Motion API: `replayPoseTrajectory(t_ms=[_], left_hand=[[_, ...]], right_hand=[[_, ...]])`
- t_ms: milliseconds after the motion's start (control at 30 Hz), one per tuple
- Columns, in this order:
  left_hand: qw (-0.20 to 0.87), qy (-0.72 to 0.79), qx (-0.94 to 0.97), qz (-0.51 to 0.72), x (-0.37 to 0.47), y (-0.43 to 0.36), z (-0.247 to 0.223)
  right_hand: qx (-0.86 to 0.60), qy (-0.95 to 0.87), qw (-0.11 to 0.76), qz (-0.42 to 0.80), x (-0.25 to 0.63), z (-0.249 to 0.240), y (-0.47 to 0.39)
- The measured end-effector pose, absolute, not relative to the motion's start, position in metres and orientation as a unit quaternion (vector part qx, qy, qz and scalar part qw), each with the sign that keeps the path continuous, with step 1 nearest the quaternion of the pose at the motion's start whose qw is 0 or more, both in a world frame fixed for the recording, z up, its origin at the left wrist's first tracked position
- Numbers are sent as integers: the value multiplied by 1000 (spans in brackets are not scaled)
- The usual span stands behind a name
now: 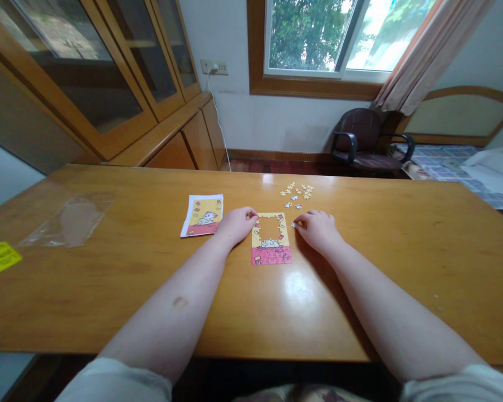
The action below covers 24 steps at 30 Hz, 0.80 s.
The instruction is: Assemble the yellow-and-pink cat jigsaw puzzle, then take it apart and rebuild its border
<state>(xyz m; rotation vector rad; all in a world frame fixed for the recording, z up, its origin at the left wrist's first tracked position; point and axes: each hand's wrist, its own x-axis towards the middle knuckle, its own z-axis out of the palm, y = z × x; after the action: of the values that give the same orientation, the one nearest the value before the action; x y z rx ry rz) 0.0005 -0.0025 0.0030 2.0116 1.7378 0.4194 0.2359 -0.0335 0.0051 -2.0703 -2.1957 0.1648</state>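
A partly assembled jigsaw puzzle (271,255) lies flat on the table, its lower part pink and its border yellow. Bare wood shows through a gap in its upper middle. At its upper left edge, my left hand (237,223) is closed, the fingertips together on the border. My right hand (318,229) is just right of the puzzle, pinching a small puzzle piece (293,224) between thumb and finger. Loose puzzle pieces (307,195) are scattered beyond the right hand, several tan and a few whitish. Left of the puzzle is a picture sheet (195,216), partly behind my left hand.
On the left of the wooden table (129,279) are a clear plastic bag (77,220) and a yellow label (0,260). A glass-door cabinet (121,72) stands beyond the table's left side. An office chair (360,139) is near the window.
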Motion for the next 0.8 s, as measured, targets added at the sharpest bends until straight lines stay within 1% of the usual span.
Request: replayPoseTrajectory(t_ms=[400,633,700,800], left_hand=[[224,628,730,151,0,-2,3],[225,630,728,151,1,-3,4],[223,632,727,150,1,-3,4],[223,632,727,147,1,-2,4]], right_hand=[[-662,-745,59,61,235,7,-36],[-684,-722,55,87,232,9,-34],[-682,-722,67,99,231,7,-34],[-684,-708,110,139,232,3,-33]])
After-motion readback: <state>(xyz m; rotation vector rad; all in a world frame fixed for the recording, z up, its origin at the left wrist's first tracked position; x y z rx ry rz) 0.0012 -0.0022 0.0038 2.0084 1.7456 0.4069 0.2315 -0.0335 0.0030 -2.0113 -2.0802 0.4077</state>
